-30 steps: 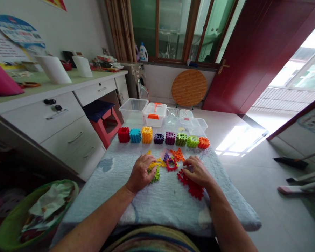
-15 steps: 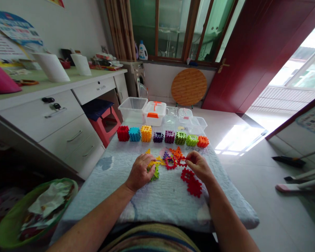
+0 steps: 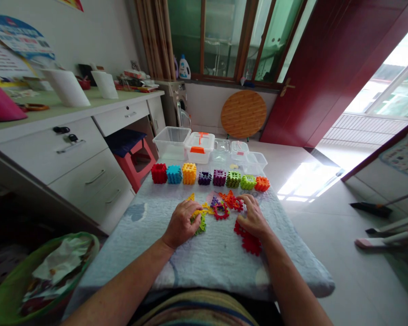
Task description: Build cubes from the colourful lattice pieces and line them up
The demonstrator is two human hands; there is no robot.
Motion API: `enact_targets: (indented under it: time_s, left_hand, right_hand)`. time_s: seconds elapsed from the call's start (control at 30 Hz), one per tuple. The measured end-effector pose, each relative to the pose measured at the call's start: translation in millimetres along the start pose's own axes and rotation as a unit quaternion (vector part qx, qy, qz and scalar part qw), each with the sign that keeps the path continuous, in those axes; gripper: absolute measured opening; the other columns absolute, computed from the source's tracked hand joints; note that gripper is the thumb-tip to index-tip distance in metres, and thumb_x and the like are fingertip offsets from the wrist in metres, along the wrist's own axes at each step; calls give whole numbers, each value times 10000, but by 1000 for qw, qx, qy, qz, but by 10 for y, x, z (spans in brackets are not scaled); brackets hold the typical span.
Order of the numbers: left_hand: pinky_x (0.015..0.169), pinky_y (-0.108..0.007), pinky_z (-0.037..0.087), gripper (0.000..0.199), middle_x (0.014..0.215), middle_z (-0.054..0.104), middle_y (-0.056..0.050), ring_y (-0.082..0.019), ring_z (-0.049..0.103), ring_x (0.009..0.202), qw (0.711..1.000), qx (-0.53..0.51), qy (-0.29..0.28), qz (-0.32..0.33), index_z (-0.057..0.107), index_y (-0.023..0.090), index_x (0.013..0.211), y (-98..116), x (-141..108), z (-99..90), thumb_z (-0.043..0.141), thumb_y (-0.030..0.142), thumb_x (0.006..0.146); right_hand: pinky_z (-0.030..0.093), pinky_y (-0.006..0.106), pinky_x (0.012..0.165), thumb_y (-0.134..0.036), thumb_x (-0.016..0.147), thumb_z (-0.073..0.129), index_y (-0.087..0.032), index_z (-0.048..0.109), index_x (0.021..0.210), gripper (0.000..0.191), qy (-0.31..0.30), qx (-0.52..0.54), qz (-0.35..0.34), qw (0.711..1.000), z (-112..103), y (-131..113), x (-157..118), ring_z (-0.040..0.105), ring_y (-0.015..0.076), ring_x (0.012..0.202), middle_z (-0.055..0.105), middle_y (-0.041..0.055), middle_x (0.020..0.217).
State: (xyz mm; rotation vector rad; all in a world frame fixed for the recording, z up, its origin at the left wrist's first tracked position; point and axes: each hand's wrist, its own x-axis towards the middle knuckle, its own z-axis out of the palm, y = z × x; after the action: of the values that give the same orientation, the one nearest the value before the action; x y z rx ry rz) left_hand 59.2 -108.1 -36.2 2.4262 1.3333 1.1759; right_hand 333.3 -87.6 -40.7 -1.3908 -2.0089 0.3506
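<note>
Loose, toothed plastic building pieces lie on the cloth-covered table (image 3: pixel 217 258). My left hand (image 3: pixel 182 222) rests over yellow pieces (image 3: pixel 206 209) and a green piece (image 3: pixel 201 225), thumb and fingers apart; it partly hides them. My right hand (image 3: pixel 255 218) is open, its thumb spread from the forefinger. Its fingertips are beside a red piece (image 3: pixel 238 205), and the palm covers part of flat red pieces (image 3: pixel 250 242). Between the hands lie a red ring-shaped piece (image 3: pixel 221 212), a small purple piece (image 3: pixel 214 202) and orange pieces (image 3: pixel 228 198).
Behind the pieces stands a row of assembled cubes, among them a red cube (image 3: pixel 159 174), a yellow cube (image 3: pixel 189 173) and an orange cube (image 3: pixel 262 184). Farther back are clear plastic boxes, including an open bin (image 3: pixel 172 144) and a lidded box (image 3: pixel 200 149) with orange clips.
My right hand has let go of the red piece it pinched, leaving it beside the orange pieces. Its fingers have spread and lowered over the flat red pieces. My left hand stays put.
</note>
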Motion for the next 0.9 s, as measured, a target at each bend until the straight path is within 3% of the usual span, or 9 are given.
enact_targets:
  time_s: [0.13,0.33,0.47,0.67,0.77,0.9]
  left_hand:
    - [872,-398,493,173,922,665,-59,-215,607,913,1000,-1,1,5,605,189,937,-1,2,0,548,121,788]
    - [863,-393,494,175,918,666,-50,-210,610,901,1000,-1,2,9,604,193,928,2,-3,3,545,109,787]
    - [857,-386,493,169,908,666,-50,-210,610,896,1000,0,7,11,604,192,922,22,-2,-7,546,108,788]
    - [867,-383,484,169,920,669,-53,-209,608,900,1000,1,-5,6,603,191,934,15,-3,-10,542,116,796]
    - [884,-385,478,163,928,669,-60,-211,607,912,1000,2,-6,6,607,191,937,16,-11,-21,540,135,800]
    - [952,-409,441,210,1035,658,-79,-231,584,1006,999,17,-31,6,614,193,1005,112,28,-42,575,207,799]
  right_hand:
    - [355,485,1041,-142,601,511,-186,505,1271,672,5,-33,19,999,56,89,14,451,300,1192,521,114,1286]
    - [398,477,1008,-164,657,518,-188,544,1229,573,10,-10,46,999,77,176,53,515,278,1107,605,98,1155]
    - [398,471,1020,-132,670,515,-237,486,1294,633,19,43,8,999,35,47,51,487,259,1164,574,70,1232]
    - [366,463,1051,-66,662,498,-235,509,1294,654,-74,50,-97,991,44,-275,65,468,247,1174,592,65,1248]
    - [359,468,1055,-85,674,520,-224,506,1308,649,-85,48,-104,990,49,-305,69,463,253,1188,586,73,1272]
    - [394,443,1029,-124,692,528,-222,525,1275,590,-34,75,-65,994,21,-158,57,495,242,1184,594,76,1257]
